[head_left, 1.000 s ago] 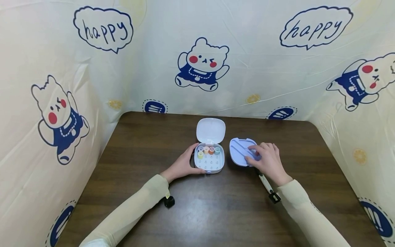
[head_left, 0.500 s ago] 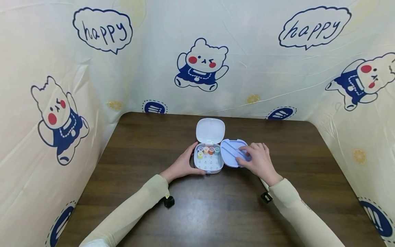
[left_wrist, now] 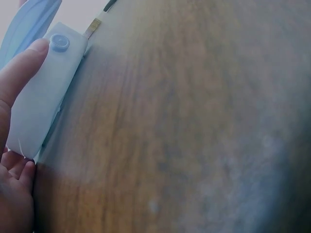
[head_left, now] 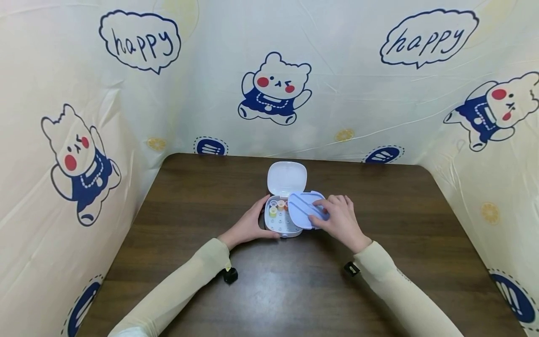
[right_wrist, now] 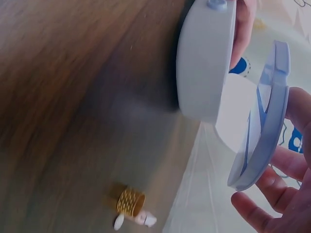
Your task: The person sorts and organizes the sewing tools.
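My left hand grips a small white sewing box from its left side, thumb along the front near the round latch. The box's hinged lid stands open at the back. Inside are small spools of coloured thread on rows of short pegs. Between thumb and fingers my right hand holds a light-blue tray insert with a diagonal ridge. The tray hovers over the right half of the box, tilted in the right wrist view, and hides the spools there.
A gold thimble lies on the brown wooden table in the right wrist view, with small white and pink pieces beside it. Patterned cloth hangs round the back and sides of the table.
My right hand has carried the blue tray leftward, from beside the box to above its right half. The left hand and the box have stayed in place.
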### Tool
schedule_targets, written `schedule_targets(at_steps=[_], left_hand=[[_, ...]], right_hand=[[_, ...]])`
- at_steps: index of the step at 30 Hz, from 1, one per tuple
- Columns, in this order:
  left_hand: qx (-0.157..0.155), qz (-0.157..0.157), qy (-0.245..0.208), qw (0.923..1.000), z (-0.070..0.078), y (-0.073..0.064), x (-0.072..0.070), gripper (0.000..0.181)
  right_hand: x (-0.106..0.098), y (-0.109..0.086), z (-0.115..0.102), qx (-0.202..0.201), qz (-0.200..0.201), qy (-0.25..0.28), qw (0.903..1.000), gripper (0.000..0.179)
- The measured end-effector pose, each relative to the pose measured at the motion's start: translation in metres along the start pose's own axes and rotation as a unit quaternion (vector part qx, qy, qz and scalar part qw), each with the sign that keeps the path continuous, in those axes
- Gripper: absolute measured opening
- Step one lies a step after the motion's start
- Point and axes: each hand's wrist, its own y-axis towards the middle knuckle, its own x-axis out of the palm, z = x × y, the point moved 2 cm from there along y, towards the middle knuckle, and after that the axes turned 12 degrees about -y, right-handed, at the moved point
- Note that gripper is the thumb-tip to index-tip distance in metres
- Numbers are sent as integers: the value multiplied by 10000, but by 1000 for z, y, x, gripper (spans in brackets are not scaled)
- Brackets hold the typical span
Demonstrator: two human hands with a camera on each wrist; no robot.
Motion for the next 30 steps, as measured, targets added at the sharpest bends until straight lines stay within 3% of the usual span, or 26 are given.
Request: schedule_targets(at_steps=[18, 30], left_hand=[[100, -8, 141, 9998, -1, 1, 0, 127], [223, 35, 130, 9997, -2, 2, -1, 126]], right_hand=[[22, 8, -26, 5, -14, 12, 10000, 39], [32, 10, -41, -100, 115, -265, 9995, 38]])
